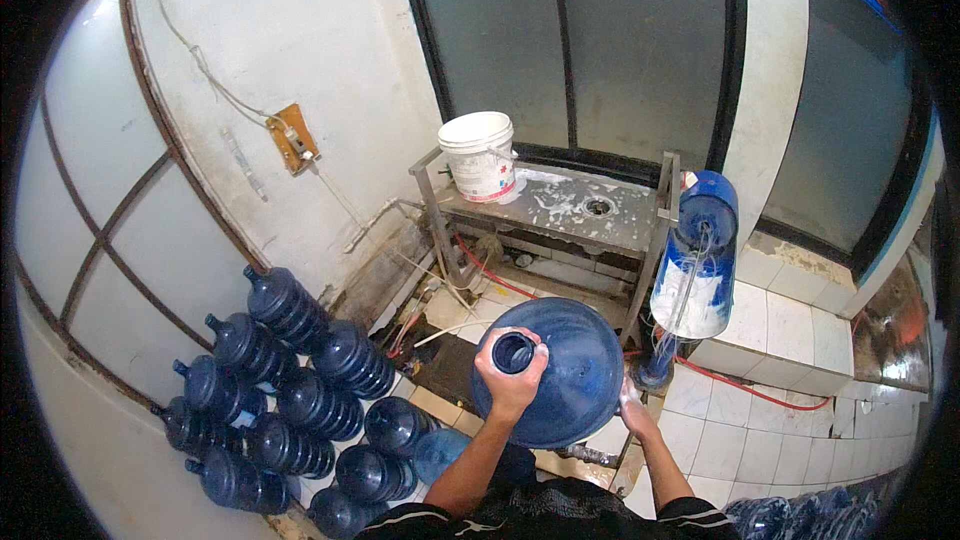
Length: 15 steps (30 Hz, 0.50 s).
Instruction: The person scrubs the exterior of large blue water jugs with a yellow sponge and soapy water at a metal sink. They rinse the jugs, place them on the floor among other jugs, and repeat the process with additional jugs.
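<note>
A big blue water jug (570, 370) is held up in front of me, its open mouth tilted up toward me. My left hand (510, 372) is closed around the neck, fingers and thumb wrapped about the rim. My right hand (634, 408) presses against the lower right side of the jug, gripping it there; part of its fingers is hidden behind the jug. Beyond the jug stands a metal bench (570, 205) with white foam on its top and a round drain fitting (598, 207).
A white bucket (477, 160) stands on the bench's left end. Right of the bench is a blue cylindrical container (707, 210) with whitish strands hanging down. Several blue jugs (285, 305) stand or lie at left, more bottles (800, 515) at lower right. A red hose (750, 392) crosses the tiles.
</note>
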Motion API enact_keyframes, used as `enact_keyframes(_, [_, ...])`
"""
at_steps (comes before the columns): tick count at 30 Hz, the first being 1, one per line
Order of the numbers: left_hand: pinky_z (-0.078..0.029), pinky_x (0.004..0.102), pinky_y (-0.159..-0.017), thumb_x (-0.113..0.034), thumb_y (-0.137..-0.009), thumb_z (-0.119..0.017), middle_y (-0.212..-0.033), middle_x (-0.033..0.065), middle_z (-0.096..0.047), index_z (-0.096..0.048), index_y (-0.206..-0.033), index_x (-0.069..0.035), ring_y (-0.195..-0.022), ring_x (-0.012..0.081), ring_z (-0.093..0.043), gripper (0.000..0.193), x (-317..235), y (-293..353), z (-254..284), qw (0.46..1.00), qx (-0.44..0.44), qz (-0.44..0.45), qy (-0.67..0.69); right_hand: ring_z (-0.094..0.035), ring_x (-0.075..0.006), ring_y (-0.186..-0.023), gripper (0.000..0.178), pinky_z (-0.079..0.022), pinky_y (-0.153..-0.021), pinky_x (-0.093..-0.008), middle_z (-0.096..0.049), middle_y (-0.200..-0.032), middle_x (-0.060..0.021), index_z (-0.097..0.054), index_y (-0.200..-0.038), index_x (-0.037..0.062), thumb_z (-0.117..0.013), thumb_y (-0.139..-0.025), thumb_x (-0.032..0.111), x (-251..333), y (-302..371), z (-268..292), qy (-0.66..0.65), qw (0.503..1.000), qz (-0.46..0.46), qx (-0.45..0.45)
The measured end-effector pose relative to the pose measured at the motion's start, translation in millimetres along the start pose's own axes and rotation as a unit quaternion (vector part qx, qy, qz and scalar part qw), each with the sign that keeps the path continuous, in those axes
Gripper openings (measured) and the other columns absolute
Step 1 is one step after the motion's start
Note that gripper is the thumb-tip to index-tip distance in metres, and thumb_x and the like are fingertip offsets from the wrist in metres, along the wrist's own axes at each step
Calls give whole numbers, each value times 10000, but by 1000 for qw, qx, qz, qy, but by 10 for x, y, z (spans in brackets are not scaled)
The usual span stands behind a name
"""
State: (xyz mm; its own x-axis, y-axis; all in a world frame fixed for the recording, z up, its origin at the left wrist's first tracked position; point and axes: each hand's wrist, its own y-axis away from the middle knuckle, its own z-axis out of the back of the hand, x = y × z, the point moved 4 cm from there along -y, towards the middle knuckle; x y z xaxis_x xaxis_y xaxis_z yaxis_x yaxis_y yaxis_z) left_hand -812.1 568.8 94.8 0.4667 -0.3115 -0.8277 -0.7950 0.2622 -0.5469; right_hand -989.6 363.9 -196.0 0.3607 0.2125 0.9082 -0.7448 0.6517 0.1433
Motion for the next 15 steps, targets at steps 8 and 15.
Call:
enact_keyframes(8, [-505, 269, -686, -27, -632, -741, -743, 58, -649, -610, -780, -22, -693, 130, -624, 198, 641, -1161, -491, 995, 85, -45, 22, -443, -265, -1260, 586, -457, -965, -430, -388, -1431, -125, -201, -1492, 114, -300, -1006, 426, 325, -1070, 55, -102, 987, -75, 97])
enact_keyframes(15, [-504, 273, -694, -37, -624, -739, -754, 66, -654, -614, -762, -26, -711, 138, -636, 186, 1584, -2777, -964, 975, 196, -53, 87, -560, -225, -1067, 606, -485, -852, -368, -453, -1349, -89, -225, -1477, 107, -315, -1006, 476, 1408, -2229, -36, -118, 988, -96, 37])
